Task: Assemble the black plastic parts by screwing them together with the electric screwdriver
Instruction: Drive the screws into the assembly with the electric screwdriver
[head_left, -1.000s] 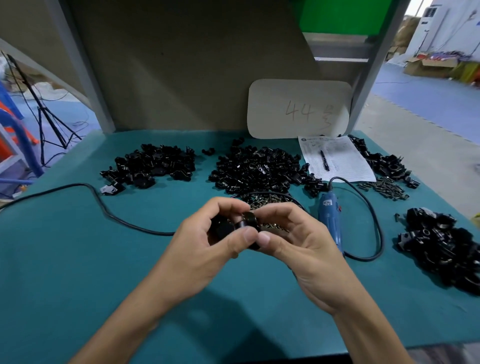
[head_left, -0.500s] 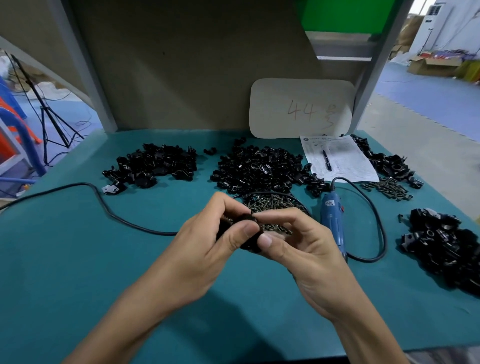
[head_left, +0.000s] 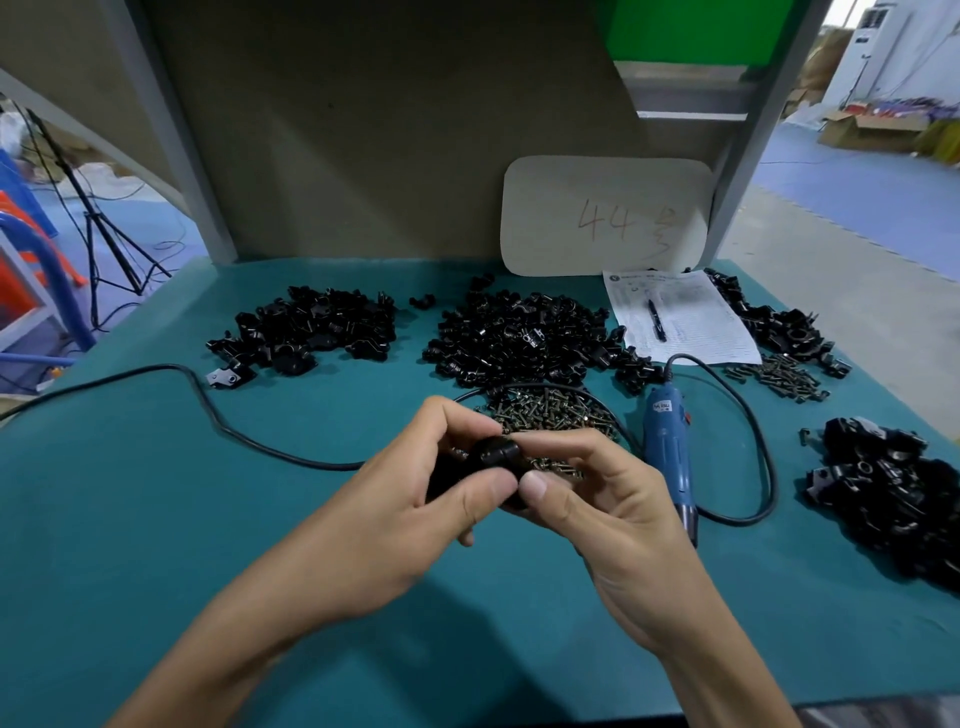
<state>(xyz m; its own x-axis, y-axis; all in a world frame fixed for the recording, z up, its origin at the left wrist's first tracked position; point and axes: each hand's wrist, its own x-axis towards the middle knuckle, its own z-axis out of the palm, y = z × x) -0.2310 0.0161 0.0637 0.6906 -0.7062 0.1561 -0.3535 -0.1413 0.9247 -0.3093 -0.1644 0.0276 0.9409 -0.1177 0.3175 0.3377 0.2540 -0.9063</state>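
The black part (head_left: 494, 455) stays pinched between both hands above the worktop (head_left: 156, 519), as a second ago, only turned a little so a rounded face shows. The left hand (head_left: 405, 509) wraps its left side, and the right hand (head_left: 613, 519) nips its right end. Each grip is closed on it, thumb tips almost meeting in front. The screws (head_left: 550, 410) lie just behind, and the screwdriver (head_left: 666, 441) lies to the right.

A factory assembly station: a teal desk (head_left: 156, 493) carries heaps of black parts (head_left: 514, 338), loose screws (head_left: 550, 410), a corded screwdriver (head_left: 667, 447) and a form (head_left: 685, 322) with a pen (head_left: 655, 319). A card (head_left: 602, 213) reads 44; boxes (head_left: 872, 130) stand on the open floor (head_left: 857, 208) behind.
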